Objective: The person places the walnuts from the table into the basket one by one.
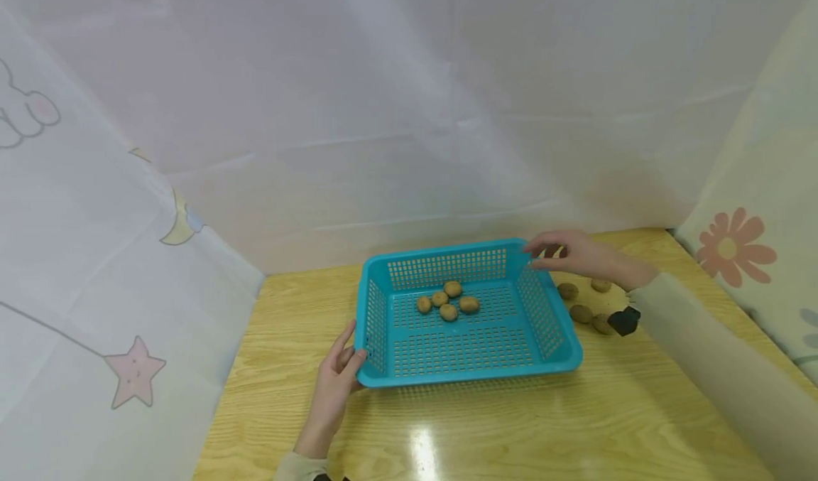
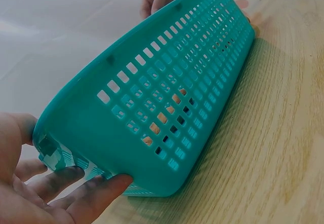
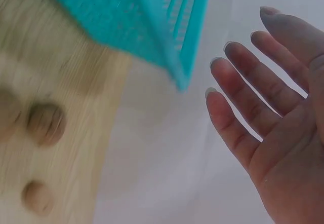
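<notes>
A blue-green perforated plastic basket (image 1: pixel 473 376) stands on the wooden table. Several small brown potatoes (image 1: pixel 469 305) lie loosely grouped on its floor. My left hand (image 1: pixel 331 381) grips the basket's left end, thumb at the rim and fingers against the outer wall (image 2: pixel 136 148). Near the far right corner is my right hand (image 1: pixel 578 253), with nothing in it. In the right wrist view, its fingers (image 3: pixel 234 125) are spread and stand apart from the basket's rim.
More potatoes (image 1: pixel 581 314) lie on the table (image 1: pixel 268 396) right of the basket, partly behind the right forearm. Pale printed cloth (image 1: pixel 409 111) hangs behind the table and along both sides. A black strap (image 1: pixel 623 321) sits on the right wrist.
</notes>
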Tool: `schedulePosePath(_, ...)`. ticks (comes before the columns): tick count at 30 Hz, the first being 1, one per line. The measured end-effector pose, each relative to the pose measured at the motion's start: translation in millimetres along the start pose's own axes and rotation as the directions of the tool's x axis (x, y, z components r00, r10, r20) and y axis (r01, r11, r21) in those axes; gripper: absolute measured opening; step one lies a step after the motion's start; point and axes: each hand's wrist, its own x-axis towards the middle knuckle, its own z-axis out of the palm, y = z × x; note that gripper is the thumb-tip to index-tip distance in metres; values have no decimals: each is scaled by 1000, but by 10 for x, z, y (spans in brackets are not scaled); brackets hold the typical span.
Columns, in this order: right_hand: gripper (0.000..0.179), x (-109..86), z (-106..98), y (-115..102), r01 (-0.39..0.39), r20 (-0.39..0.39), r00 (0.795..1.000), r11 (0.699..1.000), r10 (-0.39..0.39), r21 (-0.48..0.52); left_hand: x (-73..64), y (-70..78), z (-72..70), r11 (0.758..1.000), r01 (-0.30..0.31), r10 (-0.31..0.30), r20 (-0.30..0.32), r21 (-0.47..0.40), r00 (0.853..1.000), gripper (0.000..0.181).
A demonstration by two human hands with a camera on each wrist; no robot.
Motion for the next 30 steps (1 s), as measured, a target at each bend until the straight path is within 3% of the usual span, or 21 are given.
schedulePosePath(5, 28, -187, -97, 188, -48, -39, 998, 998, 46, -46, -9, -1, -3, 1000, -8, 8, -6, 0, 1000, 64)
schedulePosePath(11, 30, -379, -135, 449, -131, -33, 991, 988, 129, -86, -3, 1, 0, 1000, -1, 1, -18, 2, 1000, 65)
schedulePosePath(20, 33, -638, -84, 886, -204, -46, 979, 971, 199, -123, 17, -10, 5, 1000, -8, 8, -6, 2, 1000, 65)
schedulePosePath(30, 43, -764, 19, 1257, -263, -21, 965, 954, 263, -145, 26, -17, 3, 1000, -11, 11, -10, -6, 1000, 65)
